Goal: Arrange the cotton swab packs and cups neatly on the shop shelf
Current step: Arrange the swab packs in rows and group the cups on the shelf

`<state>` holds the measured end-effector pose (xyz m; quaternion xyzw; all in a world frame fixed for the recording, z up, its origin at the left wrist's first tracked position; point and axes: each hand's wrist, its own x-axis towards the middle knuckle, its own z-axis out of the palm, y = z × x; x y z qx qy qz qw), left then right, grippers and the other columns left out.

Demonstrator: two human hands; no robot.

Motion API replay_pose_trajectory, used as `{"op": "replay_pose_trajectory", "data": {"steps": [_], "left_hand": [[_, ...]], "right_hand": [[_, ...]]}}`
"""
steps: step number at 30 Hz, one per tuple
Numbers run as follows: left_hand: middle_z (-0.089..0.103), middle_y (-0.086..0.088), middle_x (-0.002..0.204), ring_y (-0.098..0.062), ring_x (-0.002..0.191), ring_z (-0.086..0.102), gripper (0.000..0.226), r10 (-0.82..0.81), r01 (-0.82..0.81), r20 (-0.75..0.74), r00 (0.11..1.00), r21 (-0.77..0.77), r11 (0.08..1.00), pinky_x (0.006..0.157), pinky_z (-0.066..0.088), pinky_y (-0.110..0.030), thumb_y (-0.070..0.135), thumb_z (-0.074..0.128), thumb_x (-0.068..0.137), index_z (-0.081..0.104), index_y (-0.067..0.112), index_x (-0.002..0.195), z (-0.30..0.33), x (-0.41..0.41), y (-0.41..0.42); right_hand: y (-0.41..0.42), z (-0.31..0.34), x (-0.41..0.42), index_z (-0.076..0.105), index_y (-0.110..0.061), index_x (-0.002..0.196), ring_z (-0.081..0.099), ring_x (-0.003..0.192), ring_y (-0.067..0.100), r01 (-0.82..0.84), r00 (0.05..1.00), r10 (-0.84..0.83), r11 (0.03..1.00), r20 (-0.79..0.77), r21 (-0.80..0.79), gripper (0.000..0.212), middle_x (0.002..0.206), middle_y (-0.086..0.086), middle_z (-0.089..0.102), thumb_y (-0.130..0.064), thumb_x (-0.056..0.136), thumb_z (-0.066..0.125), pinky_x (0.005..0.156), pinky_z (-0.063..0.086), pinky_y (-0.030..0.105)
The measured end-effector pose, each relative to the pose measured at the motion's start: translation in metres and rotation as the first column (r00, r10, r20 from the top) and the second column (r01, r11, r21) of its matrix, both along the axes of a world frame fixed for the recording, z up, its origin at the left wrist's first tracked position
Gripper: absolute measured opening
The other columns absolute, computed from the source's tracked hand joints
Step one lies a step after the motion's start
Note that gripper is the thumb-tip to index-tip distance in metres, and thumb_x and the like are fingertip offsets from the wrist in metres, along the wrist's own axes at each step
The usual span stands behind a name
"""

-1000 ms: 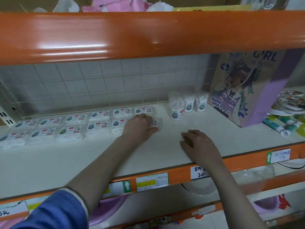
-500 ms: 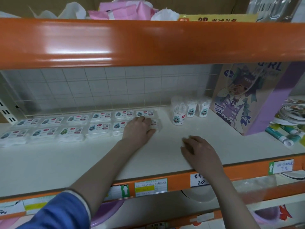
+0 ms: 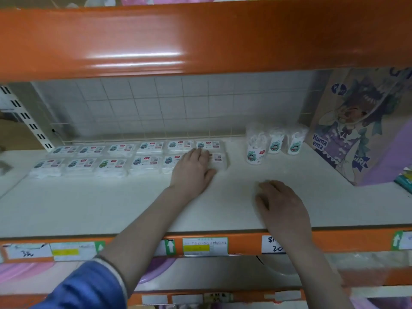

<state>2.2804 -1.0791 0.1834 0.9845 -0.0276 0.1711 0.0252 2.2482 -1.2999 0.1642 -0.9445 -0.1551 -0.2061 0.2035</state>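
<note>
Flat clear cotton swab packs with cartoon labels lie in two rows on the white shelf (image 3: 111, 208), a back row (image 3: 151, 147) and a front row (image 3: 111, 166). My left hand (image 3: 191, 172) lies palm-down over the right end of the front row. Its fingers cover the last pack (image 3: 219, 158) and the thumb sits at that pack's front edge. Three clear swab cups stand to the right, one in front (image 3: 255, 148) and two behind (image 3: 275, 141) (image 3: 295, 141). My right hand (image 3: 281, 208) rests palm-down on the bare shelf near the front edge, holding nothing.
A purple cartoon paper bag (image 3: 356, 126) stands at the right, close to the cups. An orange beam (image 3: 200, 36) hangs low overhead. A wire grid (image 3: 167, 108) backs the shelf. Price labels (image 3: 205, 246) line the orange front edge, and green rolls (image 3: 404, 177) lie far right.
Both hands stay where they were, the left on the end pack and the right on the shelf. Only my view has shifted slightly.
</note>
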Motion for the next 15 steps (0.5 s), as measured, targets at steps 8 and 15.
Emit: {"op": "replay_pose_trajectory", "data": {"steps": [8, 15], "left_hand": [[0.065, -0.023, 0.109, -0.04, 0.103, 0.061, 0.052, 0.144, -0.153, 0.163, 0.976, 0.043, 0.987, 0.091, 0.047, -0.049, 0.036, 0.069, 0.075, 0.063, -0.001, 0.111, 0.002, -0.063, 0.037], [0.061, -0.027, 0.114, -0.043, 0.107, 0.058, 0.057, 0.266, -0.267, 0.17, 0.949, -0.019, 0.963, 0.093, 0.047, -0.051, 0.041, 0.062, 0.078, 0.061, -0.003, 0.115, -0.002, -0.146, 0.115]], "right_hand": [[0.04, 0.008, -0.022, 0.068, -0.002, 0.097, 0.065, 0.084, 0.034, 0.009, 0.999, -0.007, 0.999, 0.045, -0.047, 0.045, 0.09, 0.015, 0.067, -0.028, 0.077, 0.036, 0.073, 0.053, 0.041], [0.132, 0.012, -0.062, 0.066, -0.002, 0.1, 0.064, 0.087, 0.038, -0.076, 0.997, 0.078, 0.993, 0.024, -0.094, 0.048, 0.094, 0.019, 0.065, -0.032, 0.076, 0.037, 0.075, 0.054, 0.043]]}}
